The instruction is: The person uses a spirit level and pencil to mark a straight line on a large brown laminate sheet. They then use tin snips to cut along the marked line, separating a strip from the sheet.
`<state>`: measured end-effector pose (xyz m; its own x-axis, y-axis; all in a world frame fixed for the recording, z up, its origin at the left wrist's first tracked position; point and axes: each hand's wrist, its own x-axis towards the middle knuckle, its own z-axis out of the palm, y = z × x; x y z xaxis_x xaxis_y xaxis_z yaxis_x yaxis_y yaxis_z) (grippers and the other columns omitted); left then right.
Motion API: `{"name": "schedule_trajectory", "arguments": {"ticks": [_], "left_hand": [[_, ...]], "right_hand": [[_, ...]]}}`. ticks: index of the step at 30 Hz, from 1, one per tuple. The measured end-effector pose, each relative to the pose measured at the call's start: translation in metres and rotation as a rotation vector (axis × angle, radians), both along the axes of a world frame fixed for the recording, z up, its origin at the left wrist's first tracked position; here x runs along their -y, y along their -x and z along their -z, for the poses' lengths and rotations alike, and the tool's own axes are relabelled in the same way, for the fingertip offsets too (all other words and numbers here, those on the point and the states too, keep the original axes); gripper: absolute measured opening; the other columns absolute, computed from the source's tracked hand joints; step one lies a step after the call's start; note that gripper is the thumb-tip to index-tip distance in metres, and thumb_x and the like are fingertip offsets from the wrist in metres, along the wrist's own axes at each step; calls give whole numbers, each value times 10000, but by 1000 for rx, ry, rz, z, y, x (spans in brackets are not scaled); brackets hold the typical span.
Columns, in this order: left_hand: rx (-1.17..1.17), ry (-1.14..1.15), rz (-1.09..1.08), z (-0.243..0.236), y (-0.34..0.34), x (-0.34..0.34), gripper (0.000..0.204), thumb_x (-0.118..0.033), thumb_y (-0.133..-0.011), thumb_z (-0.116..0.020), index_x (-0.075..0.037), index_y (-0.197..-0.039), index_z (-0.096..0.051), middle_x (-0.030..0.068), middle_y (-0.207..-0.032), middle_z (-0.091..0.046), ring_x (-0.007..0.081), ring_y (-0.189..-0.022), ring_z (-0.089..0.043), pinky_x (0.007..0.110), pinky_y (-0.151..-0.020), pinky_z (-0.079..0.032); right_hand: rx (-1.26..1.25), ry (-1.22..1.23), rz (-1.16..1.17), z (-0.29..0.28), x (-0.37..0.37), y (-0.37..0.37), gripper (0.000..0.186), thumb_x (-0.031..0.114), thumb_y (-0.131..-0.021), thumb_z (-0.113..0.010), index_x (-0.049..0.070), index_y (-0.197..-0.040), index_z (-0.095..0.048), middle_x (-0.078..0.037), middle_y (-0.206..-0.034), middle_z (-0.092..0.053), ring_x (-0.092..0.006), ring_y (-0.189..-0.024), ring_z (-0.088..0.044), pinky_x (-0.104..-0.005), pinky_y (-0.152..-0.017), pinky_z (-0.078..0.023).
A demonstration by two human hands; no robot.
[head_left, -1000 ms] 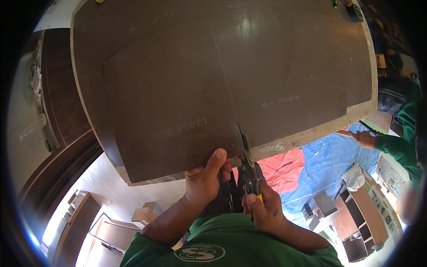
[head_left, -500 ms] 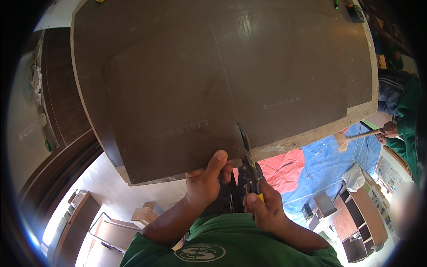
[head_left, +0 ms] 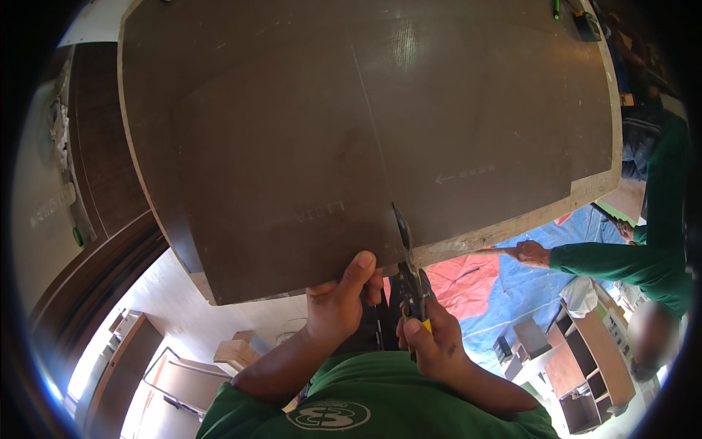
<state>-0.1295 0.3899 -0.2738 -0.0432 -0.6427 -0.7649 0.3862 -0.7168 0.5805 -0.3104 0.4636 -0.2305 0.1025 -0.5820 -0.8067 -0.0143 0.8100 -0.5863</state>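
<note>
A large dark brown sheet (head_left: 278, 154) lies on a board, with a thin pale scribed line (head_left: 371, 117) running across it. My left hand (head_left: 338, 296) grips the sheet's near edge, thumb on top and fingers curled underneath. My right hand (head_left: 433, 340) is closed round the handles of tin snips (head_left: 404, 238), which show a bit of yellow grip. One dark blade of the snips lies over the sheet at the near end of the scribed line; the lower blade is hidden.
The supporting board's pale edge (head_left: 504, 225) shows beyond the sheet. A tape measure (head_left: 586, 26) rests at the far right corner. A co-worker's green sleeve (head_left: 607, 261) and hand (head_left: 533, 254) reach in from the right, over a blue tarp (head_left: 479, 304). Open wooden shelving (head_left: 581, 366) stands below.
The co-worker's arm has swung left toward the board, and the broom head seen on the right is out of sight. My hands and the snips have barely moved.
</note>
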Motion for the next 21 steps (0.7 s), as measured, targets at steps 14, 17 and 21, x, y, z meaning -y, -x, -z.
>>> {"name": "schedule_trajectory", "arguments": {"ticks": [14, 17, 21], "left_hand": [[869, 1141, 716, -19, -32, 13, 456, -312, -863, -909, -34, -1181, -738, 182, -1073, -749, 296, -907, -727, 440, -826, -559], [1112, 1097, 967, -9, -37, 47, 664, -300, -764, -906, -70, -1352, -699, 175, -1398, -683, 381, -1302, -627, 553, -1101, -469], [1138, 1094, 1191, -2, -36, 73, 734, -246, -747, -813, -80, -1446, -665, 148, -1568, -602, 419, -1521, -475, 650, -1263, -303]], "right_hand": [[-60, -57, 29, 0, 9, 10, 364, 364, -1070, -684, 6, -1113, -632, -24, -756, -639, -81, -679, -586, -286, -627, -478], [-52, -45, 29, -1, 11, 10, 346, 341, -1080, -681, 3, -1117, -622, -3, -765, -616, -68, -684, -559, -276, -627, -462], [-32, -37, 37, -3, 14, 13, 321, 317, -1087, -680, 4, -1108, -612, 15, -792, -594, -53, -707, -530, -268, -637, -449]]}}
